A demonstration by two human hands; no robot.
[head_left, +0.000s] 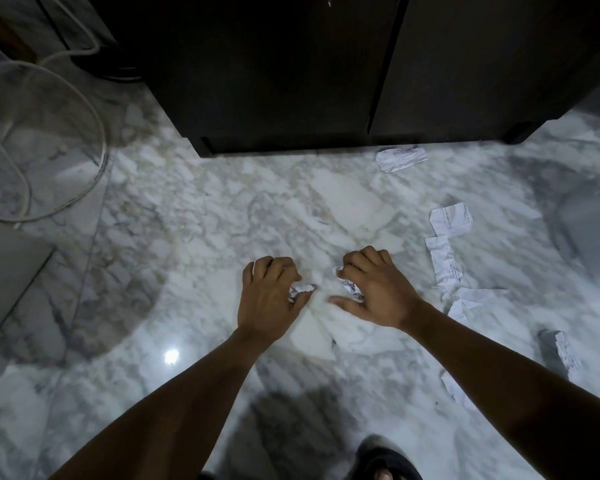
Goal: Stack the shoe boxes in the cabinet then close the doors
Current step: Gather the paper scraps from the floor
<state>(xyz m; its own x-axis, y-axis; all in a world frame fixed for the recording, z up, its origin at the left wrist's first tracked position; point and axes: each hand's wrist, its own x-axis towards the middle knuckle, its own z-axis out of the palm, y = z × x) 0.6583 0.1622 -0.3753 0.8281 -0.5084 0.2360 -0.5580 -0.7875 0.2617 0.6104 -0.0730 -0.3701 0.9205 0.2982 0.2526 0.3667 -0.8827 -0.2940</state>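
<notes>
The floor [187, 237] is polished marble, white with grey veining, glossy enough to throw back a bright spot of light. At its far side stands the cabinet [274, 81], dark, matt and square-cornered, on a recessed plinth. Its long front runs left to right across the top of the view and faces the person. Its two flat doors [482, 64] lie shut, meeting at a thin upright seam right of centre. Two bare forearms reach down toward the floor in front of it. The left hand [271, 296] has its fingers curled round the left wad [302, 289], a small ball of crumpled white paper. The right hand [374, 289], near it but apart, grips the right wad [352, 289] in curled fingers, thumb stretched out. Torn, creased paper scraps [445, 265] with faint print lie scattered on the floor to the right, one just before the cabinet's foot. A white cable [94, 109] loops at the left. A dark sandal [385, 465] shows at the bottom edge.
</notes>
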